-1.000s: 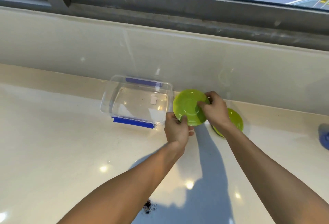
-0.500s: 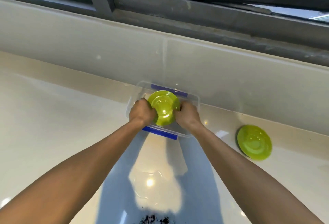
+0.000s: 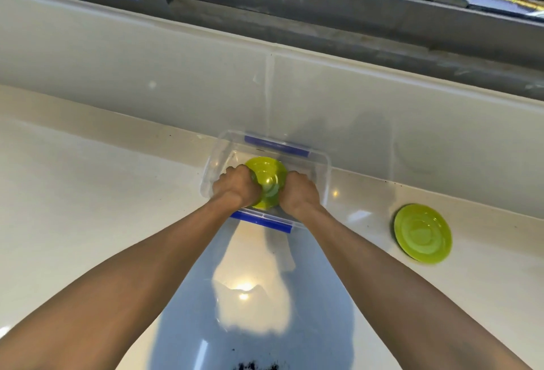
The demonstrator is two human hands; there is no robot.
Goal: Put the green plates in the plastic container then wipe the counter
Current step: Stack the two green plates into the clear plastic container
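Observation:
A clear plastic container (image 3: pixel 322 169) with blue clips stands on the cream counter against the back wall. Inside it I hold a small green plate (image 3: pixel 266 177) between both hands. My left hand (image 3: pixel 235 185) grips the plate's left edge and my right hand (image 3: pixel 298 194) grips its right edge, both down inside the container. A second green plate (image 3: pixel 422 233) lies flat on the counter to the right, apart from the container.
A patch of dark crumbs (image 3: pixel 254 366) sits on the counter (image 3: pixel 88 208) at the near edge of view. A tiled backsplash and a dark window frame (image 3: pixel 323 2) rise behind the container.
Both hands carried the green plate left from above the second plate and lowered it into the container. The second plate stayed on the counter.

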